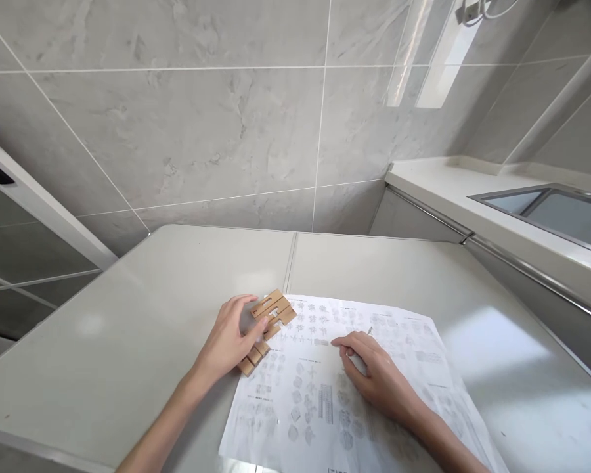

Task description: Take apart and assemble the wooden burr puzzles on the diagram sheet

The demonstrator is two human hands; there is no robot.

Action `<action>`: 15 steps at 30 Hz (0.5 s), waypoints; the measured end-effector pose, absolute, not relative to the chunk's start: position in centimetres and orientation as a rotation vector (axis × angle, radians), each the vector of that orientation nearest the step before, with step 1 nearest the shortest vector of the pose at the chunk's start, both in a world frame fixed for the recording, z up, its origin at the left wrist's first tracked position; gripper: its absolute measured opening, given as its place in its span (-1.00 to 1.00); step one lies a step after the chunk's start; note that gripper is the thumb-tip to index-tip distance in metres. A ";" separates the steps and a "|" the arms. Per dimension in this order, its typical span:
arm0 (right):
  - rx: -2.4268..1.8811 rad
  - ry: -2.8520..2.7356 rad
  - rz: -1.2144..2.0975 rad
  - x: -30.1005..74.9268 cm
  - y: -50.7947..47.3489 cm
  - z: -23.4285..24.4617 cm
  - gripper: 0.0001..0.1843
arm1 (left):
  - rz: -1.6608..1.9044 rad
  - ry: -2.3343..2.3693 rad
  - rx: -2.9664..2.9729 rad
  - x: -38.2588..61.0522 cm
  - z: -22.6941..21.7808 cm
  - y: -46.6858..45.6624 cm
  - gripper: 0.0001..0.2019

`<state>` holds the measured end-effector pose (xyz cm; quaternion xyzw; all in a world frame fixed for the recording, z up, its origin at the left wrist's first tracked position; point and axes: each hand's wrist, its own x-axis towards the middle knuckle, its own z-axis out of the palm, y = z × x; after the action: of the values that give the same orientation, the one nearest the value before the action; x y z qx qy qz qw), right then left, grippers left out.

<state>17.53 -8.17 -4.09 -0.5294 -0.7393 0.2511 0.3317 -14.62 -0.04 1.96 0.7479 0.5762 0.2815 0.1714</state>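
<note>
My left hand [229, 338] is at the left edge of a printed paper sheet [320, 368], closed around several notched wooden puzzle pieces [278, 309]. Its thumb lies over the flat bars, and some of its fingers are hidden behind them. The upper bars sit side by side with cut-out slots; more notched wood [253, 358] shows below the thumb. On the sheet rests my right hand [374, 374], its index finger stretched out and touching the paper beside the printed figures. Its other fingers curl under and are partly hidden. A small thin mark or stick shows just behind its knuckles; I cannot tell which.
Beneath the sheet is a pale glossy table [142, 315] with a seam across it. A grey tiled wall [226, 131] stands behind. At the right runs a white counter [433, 184] with a sink [561, 213]; a white-framed door [54, 197] is on the left.
</note>
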 end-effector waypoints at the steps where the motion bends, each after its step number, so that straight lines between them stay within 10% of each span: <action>1: -1.382 -1.932 0.664 17.6 -8.1 -4.1 -0.71 | 0.753 1.619 2.153 -14.3 2.0 0.4 -0.56; 15: -1.312 -1.994 0.914 19.4 -6.5 -2.8 -0.69 | 0.394 1.697 2.321 -13.1 1.5 1.4 -0.39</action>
<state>19.35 -6.48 -2.76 -0.4915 -0.7470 0.3423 0.2885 -13.14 1.40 1.47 0.7941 0.5806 0.1348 0.1194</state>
